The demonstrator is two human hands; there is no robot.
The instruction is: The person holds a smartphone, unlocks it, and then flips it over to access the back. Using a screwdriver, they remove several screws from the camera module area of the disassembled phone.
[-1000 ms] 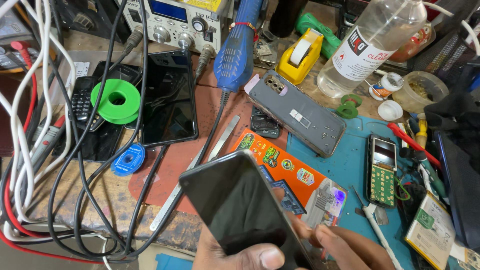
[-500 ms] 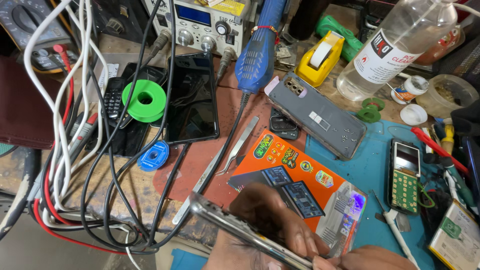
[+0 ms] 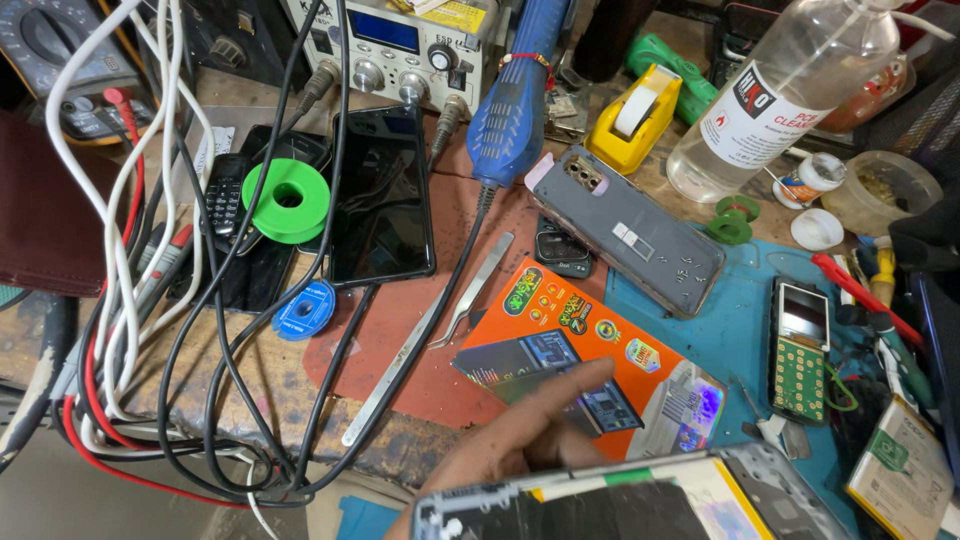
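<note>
The opened phone (image 3: 640, 500) has been flipped since a second ago: its dark glass showed then, its bared inside now, low at the frame's bottom. The left hand (image 3: 520, 440) holds its far edge, fingers extended; the right hand is out of sight. Just beyond the fingertips lies the orange card (image 3: 560, 320), farther off the tweezers (image 3: 470, 300) and grey phone back (image 3: 630, 230).

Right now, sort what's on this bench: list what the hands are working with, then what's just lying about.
In hand:
- opened phone, insides showing, at the bottom edge
- hand holding it

Lying about:
- orange box
- tweezers
- black phone
- green spool
- grey phone back
- yellow tape dispenser
- clear bottle
- small keypad phone
</note>
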